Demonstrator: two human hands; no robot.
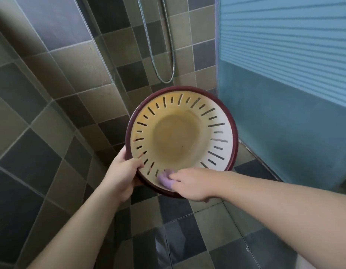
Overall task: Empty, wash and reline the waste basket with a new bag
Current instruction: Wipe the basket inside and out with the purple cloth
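The round waste basket (180, 136) is tilted with its mouth toward me, held up in a tiled shower corner. It has a dark red rim, a cream inside with dark slots all round, and a brownish stained bottom. My left hand (122, 175) grips the rim at the lower left, thumb inside. My right hand (191, 186) holds a small purple cloth or sponge (165, 179) pressed against the inner wall at the near edge.
Grey and beige tiled walls meet in the corner behind the basket. A metal shower hose (164, 55) hangs in a loop above it. A frosted blue glass panel (284, 74) stands at the right. The tiled floor (178, 239) below looks wet.
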